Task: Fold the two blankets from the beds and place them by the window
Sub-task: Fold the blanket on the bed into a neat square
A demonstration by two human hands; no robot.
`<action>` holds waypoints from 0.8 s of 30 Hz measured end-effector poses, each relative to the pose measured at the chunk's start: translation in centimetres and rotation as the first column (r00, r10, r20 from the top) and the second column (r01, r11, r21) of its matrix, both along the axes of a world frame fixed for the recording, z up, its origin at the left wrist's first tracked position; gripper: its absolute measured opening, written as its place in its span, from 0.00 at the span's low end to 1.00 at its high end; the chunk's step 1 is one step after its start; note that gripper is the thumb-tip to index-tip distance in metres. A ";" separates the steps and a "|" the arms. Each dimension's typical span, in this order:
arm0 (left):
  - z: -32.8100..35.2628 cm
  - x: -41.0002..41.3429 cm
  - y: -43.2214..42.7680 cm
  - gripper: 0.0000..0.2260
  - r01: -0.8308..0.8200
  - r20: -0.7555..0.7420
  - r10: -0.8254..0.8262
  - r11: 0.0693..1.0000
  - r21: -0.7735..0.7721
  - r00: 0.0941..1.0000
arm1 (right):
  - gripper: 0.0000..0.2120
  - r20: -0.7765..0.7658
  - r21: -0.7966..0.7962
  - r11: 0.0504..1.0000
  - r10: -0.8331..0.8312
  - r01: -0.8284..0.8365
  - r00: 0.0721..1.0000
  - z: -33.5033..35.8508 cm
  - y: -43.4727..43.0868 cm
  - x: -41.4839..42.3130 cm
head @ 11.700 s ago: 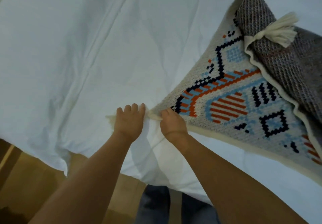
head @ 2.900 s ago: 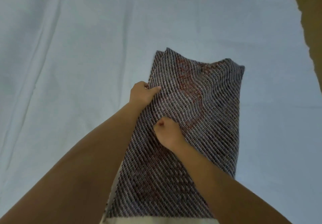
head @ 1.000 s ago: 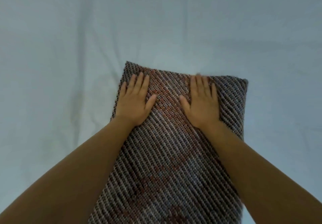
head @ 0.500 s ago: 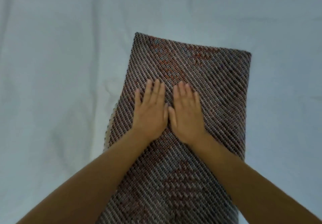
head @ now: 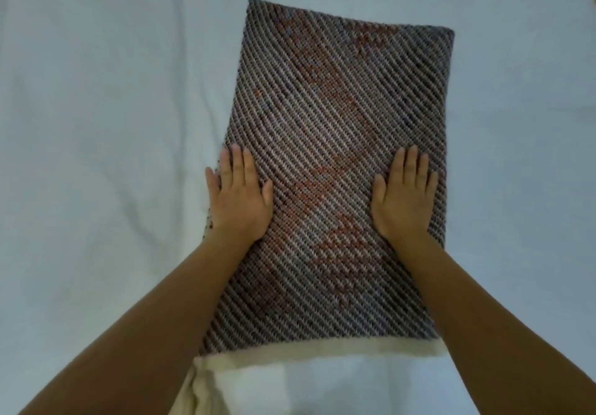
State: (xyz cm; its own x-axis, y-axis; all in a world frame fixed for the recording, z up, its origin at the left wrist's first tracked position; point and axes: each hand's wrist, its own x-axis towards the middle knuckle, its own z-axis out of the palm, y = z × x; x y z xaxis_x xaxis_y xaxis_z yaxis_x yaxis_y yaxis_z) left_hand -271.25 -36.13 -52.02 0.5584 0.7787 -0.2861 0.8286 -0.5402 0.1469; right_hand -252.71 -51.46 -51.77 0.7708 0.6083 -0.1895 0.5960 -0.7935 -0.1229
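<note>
Blanket (head: pixel 335 130) folded on sheet (head: pixel 96 124); hands (head: pixel 240 201) (head: pixel 403 203) flat atop.

Blanket (head: pixel 332 143): coarse ribbed knit, matt; bedsheet (head: pixel 96 124): smooth cloth.

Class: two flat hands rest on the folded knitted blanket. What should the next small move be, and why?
Probably grip the near cream edge and fold it to the far end: the grey-and-rust knitted blanket lies smooth but long, the left hand and right hand flat on its sides.
</note>
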 end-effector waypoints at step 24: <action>0.9 -7.9 -8.8 0.33 0.087 -0.034 -0.089 0.994 -0.066 0.995 | 0.35 -0.147 -0.091 0.996 0.001 -0.014 0.989 1.2 -11.1 -8.6</action>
